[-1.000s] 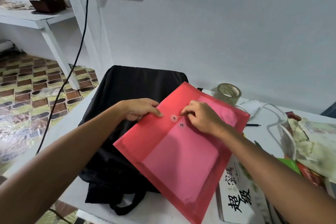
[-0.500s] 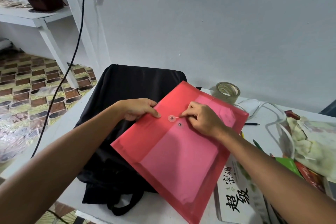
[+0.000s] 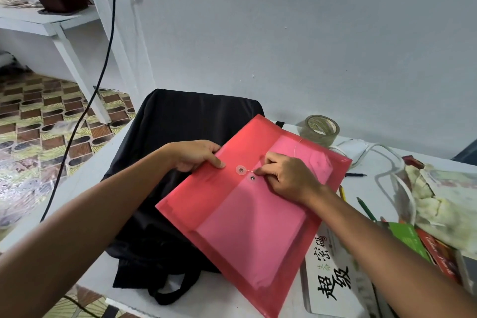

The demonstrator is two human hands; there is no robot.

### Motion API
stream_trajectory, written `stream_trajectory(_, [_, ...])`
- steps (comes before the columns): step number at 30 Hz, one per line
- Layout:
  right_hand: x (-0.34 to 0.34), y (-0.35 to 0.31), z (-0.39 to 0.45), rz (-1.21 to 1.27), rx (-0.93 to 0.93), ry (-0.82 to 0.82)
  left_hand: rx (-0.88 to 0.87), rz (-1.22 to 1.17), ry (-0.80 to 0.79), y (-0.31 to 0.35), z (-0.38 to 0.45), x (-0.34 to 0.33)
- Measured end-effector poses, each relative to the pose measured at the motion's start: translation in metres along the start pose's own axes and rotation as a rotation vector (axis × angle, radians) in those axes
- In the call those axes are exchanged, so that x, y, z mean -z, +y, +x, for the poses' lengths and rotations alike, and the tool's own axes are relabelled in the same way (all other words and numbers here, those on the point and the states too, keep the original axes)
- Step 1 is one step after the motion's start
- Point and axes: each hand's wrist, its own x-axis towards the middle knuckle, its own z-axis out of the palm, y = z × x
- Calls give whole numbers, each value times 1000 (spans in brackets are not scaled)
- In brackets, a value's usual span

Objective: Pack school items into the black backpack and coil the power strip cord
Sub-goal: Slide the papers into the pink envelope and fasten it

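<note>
A red translucent envelope folder lies slanted over the black backpack, which rests flat on the white table. My left hand grips the folder's upper left edge, thumb on top. My right hand pinches the thin closure string beside the two round string buttons. A white power strip with its white cord sits behind the folder at the right. Pencils and a white book with black characters lie to the right.
A roll of clear tape stands near the wall. A crumpled bag and coloured booklets crowd the right side. A black cable hangs from the wall to the floor at left. A white shelf holds a dark tray.
My right hand has shifted the string a little around the buttons. My left hand keeps its hold on the folder, which has barely moved.
</note>
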Motion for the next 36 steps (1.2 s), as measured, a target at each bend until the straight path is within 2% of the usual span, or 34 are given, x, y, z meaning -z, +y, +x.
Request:
stream_trajectory(6, [-3, -13, -9, -107, -14, -31, 6, -2, -8, -3, 1, -1])
stream_trajectory(14, [4, -52, -4, -193, -272, -160, -31, -30, 75, -10, 4, -6])
stream_trajectory(17, [7, -69, -2, -197, -340, -264, -37, -21, 120, -11, 4, -8])
stream_trajectory(20, [12, -80, 1, -213, -365, -279, -47, -10, 157, -12, 4, -8])
stream_trajectory(27, [1, -98, 6, -490, -211, -267, -58, -16, 169, -15, 2, -10])
stream_trajectory(36, [8, -87, 39, -481, 52, -393, -92, 5, 176, -17, -1, -10])
